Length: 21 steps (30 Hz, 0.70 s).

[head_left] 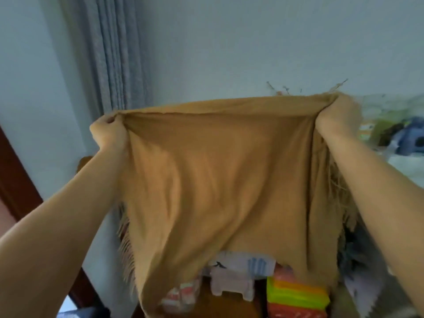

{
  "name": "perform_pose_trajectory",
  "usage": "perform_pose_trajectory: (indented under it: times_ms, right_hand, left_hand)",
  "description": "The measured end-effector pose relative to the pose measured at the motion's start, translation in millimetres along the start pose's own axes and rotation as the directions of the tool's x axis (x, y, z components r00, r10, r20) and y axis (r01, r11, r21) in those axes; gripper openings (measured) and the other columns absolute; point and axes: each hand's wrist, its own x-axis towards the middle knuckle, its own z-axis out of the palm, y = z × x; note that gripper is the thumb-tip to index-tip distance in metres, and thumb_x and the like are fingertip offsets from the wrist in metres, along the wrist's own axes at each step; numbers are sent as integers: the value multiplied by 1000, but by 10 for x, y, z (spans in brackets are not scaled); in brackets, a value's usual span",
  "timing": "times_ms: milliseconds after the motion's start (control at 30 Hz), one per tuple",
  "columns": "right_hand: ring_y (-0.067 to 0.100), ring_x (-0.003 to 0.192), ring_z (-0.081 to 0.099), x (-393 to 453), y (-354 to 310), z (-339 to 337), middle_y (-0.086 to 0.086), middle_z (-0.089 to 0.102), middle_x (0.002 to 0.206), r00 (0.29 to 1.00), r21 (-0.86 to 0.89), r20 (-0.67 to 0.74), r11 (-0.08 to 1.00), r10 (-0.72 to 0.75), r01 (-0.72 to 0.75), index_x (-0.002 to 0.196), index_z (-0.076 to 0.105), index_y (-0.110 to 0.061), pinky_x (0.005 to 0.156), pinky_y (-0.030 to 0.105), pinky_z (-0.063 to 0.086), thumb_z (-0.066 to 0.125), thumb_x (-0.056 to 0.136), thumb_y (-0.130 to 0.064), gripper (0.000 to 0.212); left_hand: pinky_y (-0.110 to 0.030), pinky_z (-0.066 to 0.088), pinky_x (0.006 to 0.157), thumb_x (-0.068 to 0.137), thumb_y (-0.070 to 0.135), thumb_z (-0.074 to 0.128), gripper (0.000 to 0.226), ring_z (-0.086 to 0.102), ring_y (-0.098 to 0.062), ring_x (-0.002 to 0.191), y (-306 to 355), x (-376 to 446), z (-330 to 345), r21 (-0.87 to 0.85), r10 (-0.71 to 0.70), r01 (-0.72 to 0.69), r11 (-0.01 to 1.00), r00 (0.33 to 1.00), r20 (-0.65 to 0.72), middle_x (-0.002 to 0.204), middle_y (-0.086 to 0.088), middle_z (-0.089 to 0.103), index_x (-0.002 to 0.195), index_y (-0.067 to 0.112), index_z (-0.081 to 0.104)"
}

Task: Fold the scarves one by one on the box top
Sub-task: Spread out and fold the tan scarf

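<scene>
Hands raised level: left hand point(107, 131) and right hand point(337, 115) each pinch a top corner of a tan fringed scarf point(220, 180), stretched wide between them and hanging straight down (box top hidden behind it).

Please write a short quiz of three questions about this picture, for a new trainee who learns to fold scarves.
1. True or false: both hands grip the top edge of the tan scarf.
2. Which feature runs along the side edges of the scarf? A. fringe B. buttons C. a zipper
3. Fill in: behind the left hand hangs a grey ____.

Key
1. True: the left hand and the right hand each grip a top corner, and the scarf hangs spread between them.
2. A: fringe.
3. Curtain.
</scene>
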Motion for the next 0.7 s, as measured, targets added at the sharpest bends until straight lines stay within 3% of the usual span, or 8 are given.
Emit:
perform_pose_trajectory:
  times_ms: [67, 133, 167, 233, 333, 400, 533, 700]
  right_hand:
    - [39, 109, 62, 2, 93, 147, 21, 67, 111, 999, -64, 43, 998, -3, 6, 109, 67, -7, 89, 39, 50, 49, 92, -2, 25]
    - [42, 105, 64, 9, 145, 313, 24, 67, 107, 997, -113, 68, 993, 31, -23, 105, 67, -3, 82, 39, 50, 49, 92, 2, 22]
    - [43, 106, 63, 16, 160, 395, 26, 66, 108, 995, -119, 75, 991, 62, -53, 106, 66, -1, 83, 41, 50, 48, 93, 4, 23]
    - [44, 110, 61, 7, 126, 592, 28, 64, 115, 993, -140, 62, 986, 97, -87, 112, 65, 4, 91, 46, 49, 42, 98, 5, 26]
    - [41, 104, 63, -45, 20, 1031, 23, 66, 110, 996, -146, 78, 987, -52, 63, 106, 66, -3, 87, 45, 50, 39, 99, 0, 29]
    - [40, 101, 63, -90, 2, 1345, 21, 67, 108, 990, -184, 102, 977, -94, 111, 105, 67, -5, 84, 43, 50, 40, 100, -4, 27]
    - [42, 97, 64, 139, 72, 1911, 24, 67, 103, 990, -278, 117, 955, -73, 104, 101, 66, -3, 78, 45, 50, 43, 98, -2, 23]
    - [43, 97, 64, 689, -47, 2818, 24, 65, 103, 978, -412, 192, 899, -76, 151, 98, 64, -1, 70, 40, 47, 49, 93, 2, 16]
  left_hand:
    - [-18, 52, 79, 89, 18, 53, 30, 62, 0, 81, -21, 32, 48, 29, 61, -61, 998, 998, 17, 86, 15, 69, 104, 19, 79]
    - [-25, 48, 102, 90, 14, 48, 41, 64, -10, 112, -21, 119, 105, 37, 102, -105, 994, 993, 67, 119, 2, 71, 125, 18, 70]
    - [-27, 38, 115, 90, 11, 46, 52, 51, -15, 133, -13, 166, 124, 63, 140, -147, 987, 985, 104, 143, -3, 58, 140, 18, 58]
    - [-20, 14, 121, 91, 4, 45, 73, 19, -15, 152, 37, 254, 189, 172, 247, -281, 944, 949, 196, 167, -2, 18, 159, 16, 25]
    - [-28, 6, 125, 88, 0, 47, 88, -1, -19, 155, 59, 408, 418, 263, 369, -453, 852, 875, 312, 169, -4, -7, 162, 14, 1]
    - [-34, 4, 126, 85, 2, 49, 92, -4, -26, 155, -100, 563, 591, 341, 360, -477, 810, 863, 354, 169, -6, -8, 161, 13, 0]
    - [-31, -2, 121, 83, 8, 52, 95, -10, -35, 154, -418, 1059, 991, 433, 401, -503, 748, 862, 309, 169, -6, -11, 161, 12, -2]
    - [-63, 8, 119, 80, 12, 57, 96, -9, -32, 154, -823, 1820, 1901, 557, 371, -563, 610, 824, 428, 169, -2, -1, 161, 15, 4]
